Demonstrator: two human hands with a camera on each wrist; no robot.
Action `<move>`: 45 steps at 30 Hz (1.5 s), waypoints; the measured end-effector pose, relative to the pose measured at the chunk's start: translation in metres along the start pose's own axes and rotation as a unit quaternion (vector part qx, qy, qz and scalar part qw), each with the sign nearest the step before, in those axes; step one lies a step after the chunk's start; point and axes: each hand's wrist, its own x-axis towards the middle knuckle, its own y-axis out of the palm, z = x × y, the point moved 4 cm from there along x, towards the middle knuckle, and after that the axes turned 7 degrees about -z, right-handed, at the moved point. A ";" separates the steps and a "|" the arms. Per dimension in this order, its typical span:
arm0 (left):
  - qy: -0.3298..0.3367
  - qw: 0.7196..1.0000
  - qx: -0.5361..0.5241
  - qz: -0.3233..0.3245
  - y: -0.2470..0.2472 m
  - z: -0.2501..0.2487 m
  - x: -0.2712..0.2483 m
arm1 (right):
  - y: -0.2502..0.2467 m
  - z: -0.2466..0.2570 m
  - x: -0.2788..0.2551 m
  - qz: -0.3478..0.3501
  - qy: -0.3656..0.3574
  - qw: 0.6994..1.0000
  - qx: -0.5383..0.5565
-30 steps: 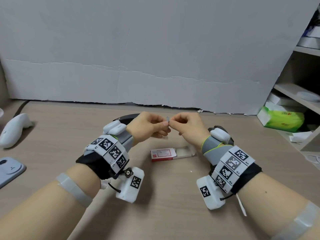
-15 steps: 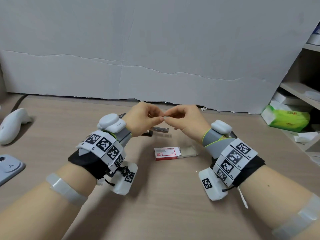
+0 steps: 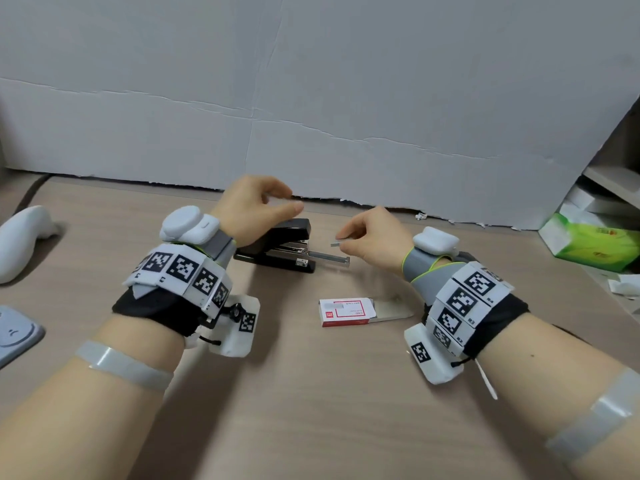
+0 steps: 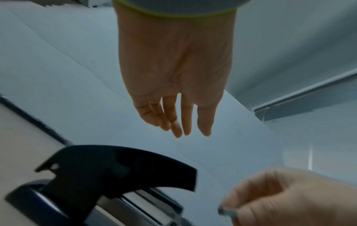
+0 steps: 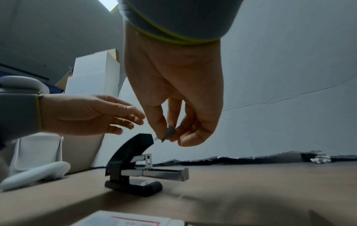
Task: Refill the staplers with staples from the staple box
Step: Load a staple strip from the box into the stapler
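Together we held both hands above the light wood-grain desk [image 3: 311, 410] in front of the pale grey cardboard backdrop [image 3: 311, 98]. Our right hand [image 3: 375, 239] pinched a short silver strip of staples [image 3: 336, 243] between thumb and forefinger, the other fingers curled loosely under; in the right wrist view the strip [image 5: 168, 132] showed at the fingertips [image 5: 161, 134], hanging above the stapler and apart from it. Our left hand [image 3: 254, 206] hovered over the black desktop stapler [image 3: 277, 249] with fingers relaxed, slightly spread and holding nothing; the left wrist view showed those fingers [image 4: 176, 120] reaching out straight, clear of the stapler's raised black lid [image 4: 119, 166]. The stapler stood on the desk at about twelve o'clock from the box, its lid lifted and its silver metal staple tray [image 3: 327, 259] pulled out toward three o'clock, pointing at our right hand. The small red-and-white cardboard staple box [image 3: 344, 311] lay flat on the desk between our wrists, near six o'clock of the stapler, its inner sleeve [image 3: 389, 310] slid partly out toward three o'clock; we could not tell what it held. At nine o'clock, well apart, lay a white curved plastic handheld device [image 3: 24, 237], and a grey-blue flat device [image 3: 15, 336] sat at the left edge. At three o'clock a green tissue packet [image 3: 595, 239] rested by a shelf unit [image 3: 609, 181].
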 end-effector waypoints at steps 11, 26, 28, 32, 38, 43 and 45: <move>-0.035 0.983 -0.053 0.175 0.021 0.049 0.008 | 0.031 -0.002 0.014 0.042 0.007 0.998 -0.050; -0.065 0.967 -0.113 0.220 0.027 0.059 0.013 | 0.040 -0.006 0.017 0.057 0.003 0.997 -0.049; -0.061 0.966 -0.121 0.221 0.027 0.058 0.014 | 0.040 -0.006 0.018 0.052 0.004 0.998 -0.044; -0.062 0.965 -0.132 0.219 0.028 0.060 0.014 | 0.039 -0.008 0.016 0.055 0.006 0.998 -0.039; -0.075 0.965 -0.134 0.213 0.029 0.059 0.012 | 0.039 -0.008 0.015 0.055 0.005 0.998 -0.020; -0.081 0.968 -0.119 0.205 0.028 0.059 0.012 | 0.043 -0.011 0.017 0.059 0.004 0.997 -0.042; -0.085 0.967 -0.123 0.205 0.027 0.059 0.012 | 0.044 -0.012 0.018 0.058 0.008 0.997 -0.044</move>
